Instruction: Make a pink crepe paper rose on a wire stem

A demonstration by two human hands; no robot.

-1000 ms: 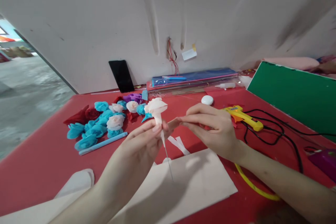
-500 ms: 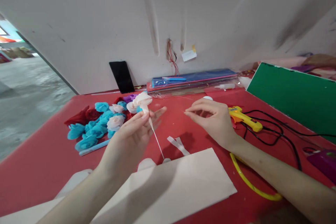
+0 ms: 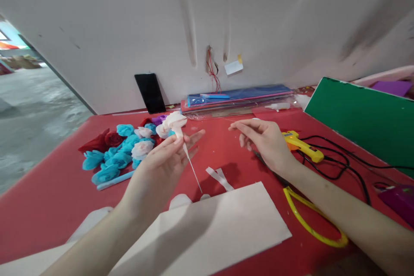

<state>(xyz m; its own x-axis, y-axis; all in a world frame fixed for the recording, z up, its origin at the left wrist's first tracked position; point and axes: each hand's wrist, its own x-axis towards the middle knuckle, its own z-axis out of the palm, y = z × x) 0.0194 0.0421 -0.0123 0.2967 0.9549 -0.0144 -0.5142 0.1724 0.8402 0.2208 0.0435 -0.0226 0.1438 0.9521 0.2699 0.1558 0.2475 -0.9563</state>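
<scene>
My left hand [image 3: 161,166] pinches the base of a white paper flower [image 3: 177,120] between thumb and forefinger, its other fingers spread. The flower's thin white stem slants down to the right from my grip, its tip just above a white sheet [image 3: 207,228]. To the right, my right hand [image 3: 263,140] hovers over the red table with thumb and forefinger pressed together. A faint thin line shows near those fingertips, too fine to name. Two crossed white paper strips [image 3: 220,179] lie between the hands. White rounded paper pieces [image 3: 180,201] peek out behind the sheet.
Blue, red, white and purple paper flowers [image 3: 113,159] are heaped at the left. A yellow glue gun [image 3: 302,145] with a black cord lies right of my right hand. Yellow-handled scissors [image 3: 313,224] lie under my right forearm. A green board [image 3: 362,120] and a phone [image 3: 150,93] stand behind.
My right hand has turned slightly and shifted a little right, its lower fingers now curled into view. The scissors show more. My left hand stays almost still with the flower.
</scene>
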